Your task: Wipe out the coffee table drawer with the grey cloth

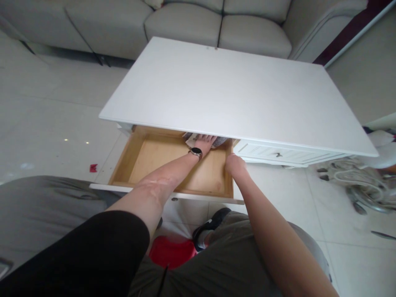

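My left hand point(206, 142), with a dark round watch at its wrist, reaches to the back right of the pulled-out wooden drawer point(161, 152). Its fingers press on a crumpled grey and beige cloth point(192, 140), partly hidden under the hand and the tabletop edge. My right hand point(235, 164) is closed over the top of the drawer's right side wall; its fingertips are out of sight. The drawer slides out from a white coffee table point(229, 95).
A second drawer front point(275, 154) with a small knob is shut on the right. A grey sofa point(185, 24) stands behind the table. Between my legs is a red object point(171, 251). A coiled hose point(361, 181) lies on the right of the floor, a red scrap point(93, 168) on the left.
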`<state>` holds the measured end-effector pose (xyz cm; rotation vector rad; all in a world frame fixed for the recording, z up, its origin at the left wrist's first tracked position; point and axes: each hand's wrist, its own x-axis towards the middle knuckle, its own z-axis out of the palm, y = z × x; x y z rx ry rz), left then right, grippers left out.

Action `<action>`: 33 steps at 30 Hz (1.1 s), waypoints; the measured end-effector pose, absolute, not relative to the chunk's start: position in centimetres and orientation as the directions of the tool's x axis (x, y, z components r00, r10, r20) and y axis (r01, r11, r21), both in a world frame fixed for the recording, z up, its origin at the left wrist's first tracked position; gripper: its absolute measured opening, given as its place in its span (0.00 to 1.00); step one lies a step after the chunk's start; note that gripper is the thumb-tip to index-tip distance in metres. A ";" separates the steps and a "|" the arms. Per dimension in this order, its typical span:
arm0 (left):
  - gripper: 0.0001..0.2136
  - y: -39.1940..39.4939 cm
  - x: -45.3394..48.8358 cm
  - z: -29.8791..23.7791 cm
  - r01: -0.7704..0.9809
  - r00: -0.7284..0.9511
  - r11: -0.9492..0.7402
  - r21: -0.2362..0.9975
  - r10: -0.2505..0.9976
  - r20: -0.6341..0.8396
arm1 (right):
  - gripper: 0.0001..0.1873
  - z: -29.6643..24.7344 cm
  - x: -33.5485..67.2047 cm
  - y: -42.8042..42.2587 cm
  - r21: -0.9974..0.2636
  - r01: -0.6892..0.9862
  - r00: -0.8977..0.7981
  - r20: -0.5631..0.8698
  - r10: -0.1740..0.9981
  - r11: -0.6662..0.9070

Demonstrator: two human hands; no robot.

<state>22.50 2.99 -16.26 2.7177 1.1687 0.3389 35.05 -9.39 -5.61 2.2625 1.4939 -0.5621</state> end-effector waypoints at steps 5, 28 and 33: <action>0.26 5.1 14.8 -17.1 0.790 0.575 -0.599 0.128 0.798 0.180 | 0.22 -5.9 35.2 -9.7 0.085 0.930 0.348 -0.508 0.788 -0.357; 0.26 4.0 -8.6 -6.6 0.707 0.635 -0.691 -0.149 0.713 -0.296 | 0.23 -6.1 35.2 -9.3 0.101 0.941 0.325 -0.542 0.775 -0.323; 0.36 4.6 -8.8 -7.2 0.798 0.504 -0.558 -0.227 0.825 -0.258 | 0.24 -6.1 35.3 -9.3 0.110 0.942 0.323 -0.553 0.768 -0.318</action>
